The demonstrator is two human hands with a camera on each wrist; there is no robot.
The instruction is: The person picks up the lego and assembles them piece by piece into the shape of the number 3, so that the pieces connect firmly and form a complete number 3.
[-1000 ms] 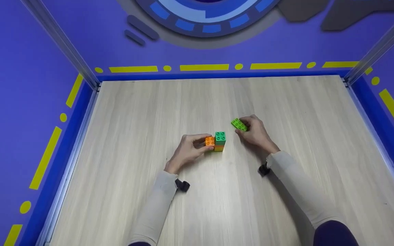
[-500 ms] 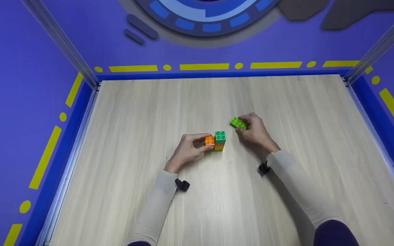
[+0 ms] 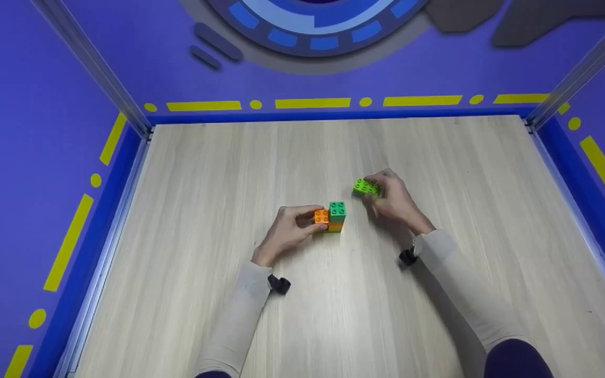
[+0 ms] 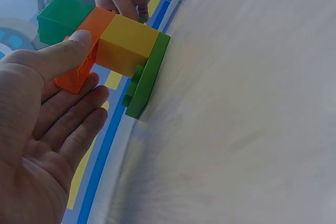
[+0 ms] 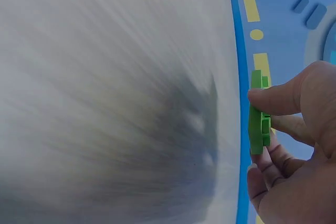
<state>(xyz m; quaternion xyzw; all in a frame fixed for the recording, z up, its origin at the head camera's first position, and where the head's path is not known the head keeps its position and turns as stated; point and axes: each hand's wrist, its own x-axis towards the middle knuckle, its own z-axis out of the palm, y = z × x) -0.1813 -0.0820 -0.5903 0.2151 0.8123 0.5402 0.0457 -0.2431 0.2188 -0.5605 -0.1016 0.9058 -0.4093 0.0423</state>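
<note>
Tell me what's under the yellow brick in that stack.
A flat green plate sits directly under the yellow brick, resting on the table. The plate's underside is hidden against the wood.

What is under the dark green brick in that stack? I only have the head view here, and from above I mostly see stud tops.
Observer: In the left wrist view the stack goes dark green brick, orange brick, yellow brick, then a flat green plate against the table.
Operator: How does the left hand hold it?
Observer: The left hand has its thumb pressed on the orange brick, with the fingers lying under it.
Operator: And the piece in the right hand, brick or plate?
Observer: The right wrist view shows it edge-on: a thin light green plate, pinched between the thumb and fingers of the right hand.
</note>
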